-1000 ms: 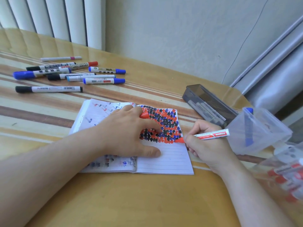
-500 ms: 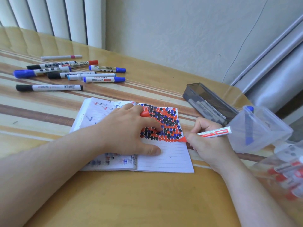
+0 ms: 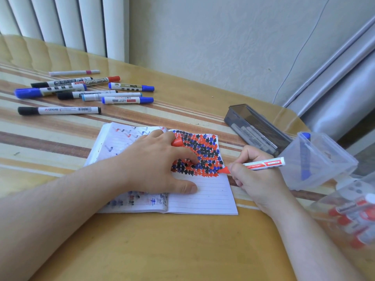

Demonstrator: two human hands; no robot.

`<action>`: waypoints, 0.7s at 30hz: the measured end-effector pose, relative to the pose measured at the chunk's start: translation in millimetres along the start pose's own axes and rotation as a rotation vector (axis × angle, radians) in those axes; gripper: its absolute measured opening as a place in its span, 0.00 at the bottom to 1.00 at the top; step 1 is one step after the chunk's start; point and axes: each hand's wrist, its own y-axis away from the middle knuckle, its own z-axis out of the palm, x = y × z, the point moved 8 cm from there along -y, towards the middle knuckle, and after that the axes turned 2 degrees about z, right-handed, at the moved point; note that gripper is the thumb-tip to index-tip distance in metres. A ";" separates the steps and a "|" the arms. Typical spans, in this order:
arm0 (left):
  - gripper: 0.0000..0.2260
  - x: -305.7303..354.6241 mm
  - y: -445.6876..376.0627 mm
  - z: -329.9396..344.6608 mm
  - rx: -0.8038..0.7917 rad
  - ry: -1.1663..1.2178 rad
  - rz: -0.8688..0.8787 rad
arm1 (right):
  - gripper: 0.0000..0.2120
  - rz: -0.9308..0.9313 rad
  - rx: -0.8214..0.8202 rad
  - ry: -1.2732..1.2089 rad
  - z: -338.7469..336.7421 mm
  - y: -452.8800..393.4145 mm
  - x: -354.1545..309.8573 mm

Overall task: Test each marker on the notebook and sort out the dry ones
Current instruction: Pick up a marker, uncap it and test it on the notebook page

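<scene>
An open lined notebook [image 3: 205, 196] lies on the table, its right page covered at the top with black, red and blue marks. My left hand [image 3: 156, 165] presses flat on the notebook, with a red marker cap [image 3: 177, 142] tucked between its fingers. My right hand [image 3: 256, 175] grips an uncapped red marker [image 3: 261, 164], whose tip touches the right edge of the marked patch. Several capped markers [image 3: 85, 92] lie in a loose group at the far left of the table.
A dark plastic box [image 3: 256, 128] with markers inside sits beyond my right hand. A clear tub [image 3: 316, 159] holds a blue marker at the right. Another clear container [image 3: 353, 218] with red-capped markers is at the near right. The wall runs behind the table.
The red marker's tip has shifted slightly along the right edge of the marked patch. My left hand has stayed pressed on the notebook.
</scene>
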 end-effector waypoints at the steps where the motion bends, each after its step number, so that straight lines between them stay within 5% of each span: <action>1: 0.34 0.2 0.3 -0.1 -0.003 -0.002 0.001 | 0.11 0.003 -0.011 0.019 0.4 0.2 0.7; 6: 0.32 3.7 4.2 -6.7 0.086 0.025 0.027 | 0.13 -0.031 -0.040 0.002 1.7 0.2 -3.5; 11: 0.10 3.8 2.2 -15.3 0.229 0.345 0.045 | 0.08 -0.067 -0.104 -0.439 -2.7 1.1 -12.7; 16: 0.10 5.9 -0.6 -14.1 0.204 0.291 0.088 | 0.26 0.037 -0.299 -0.564 13.0 5.2 -13.0; 21: 0.10 10.0 -0.4 -15.5 0.228 0.261 0.149 | 0.32 0.053 -0.344 -0.580 15.6 5.1 -11.6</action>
